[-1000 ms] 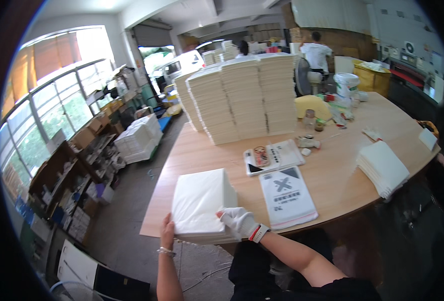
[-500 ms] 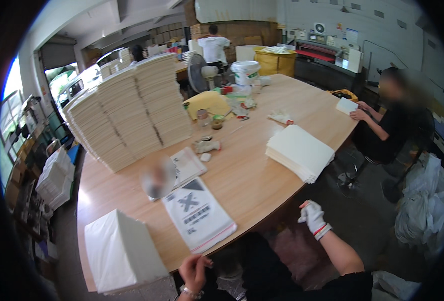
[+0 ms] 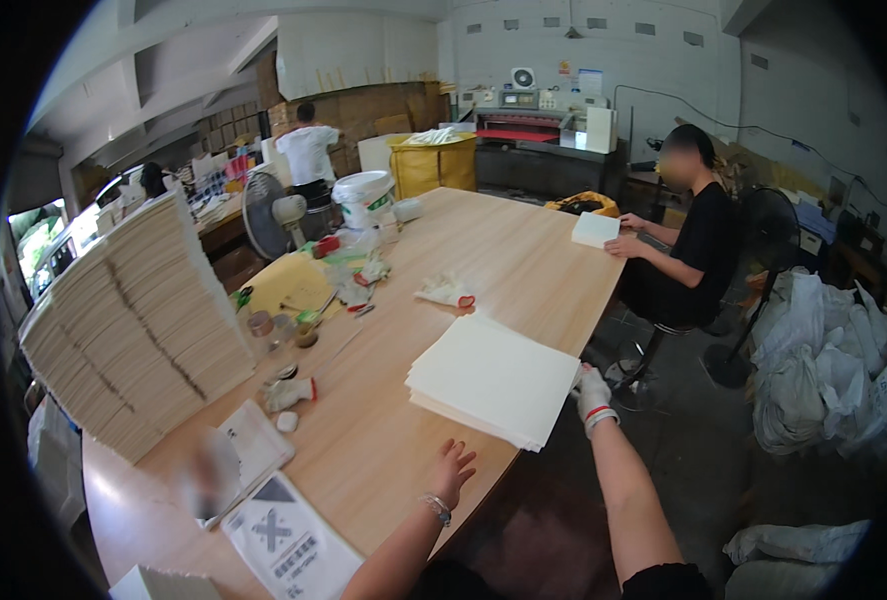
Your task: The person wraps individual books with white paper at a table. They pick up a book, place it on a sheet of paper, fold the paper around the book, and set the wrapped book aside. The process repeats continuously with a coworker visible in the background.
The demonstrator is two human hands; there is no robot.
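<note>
A tall bank of stacked paper [image 3: 143, 320] walls off the left side of a wooden desk [image 3: 523, 250] in a busy workroom, hiding part of the floor behind it. Beside it sit a yellow sheet [image 3: 293, 285], a few small jars [image 3: 283, 328] and a white work glove [image 3: 288, 395], with a white bucket [image 3: 363, 195] farther back near a standing fan [image 3: 266, 215]. A printed white bag [image 3: 293, 540] lies at the near edge, next to the corner of a white block of paper [image 3: 158, 583]. Across the desk, a seated co-worker [image 3: 688, 225] in a dark top has both hands at a small white stack [image 3: 595, 230]; pale sacks [image 3: 828, 365] crowd the floor at right.

In the middle, a low pile of white sheets [image 3: 493, 380] lies by the desk's near right edge, its layers slightly fanned, a second glove [image 3: 445, 292] just beyond it. The worker's two hands are well apart. The bare left hand [image 3: 453, 472] is open, fingers spread, just short of the pile. The gloved right hand [image 3: 594, 395] is at the pile's right corner; from where I stand, I cannot tell whether its fingers close on the sheets.
</note>
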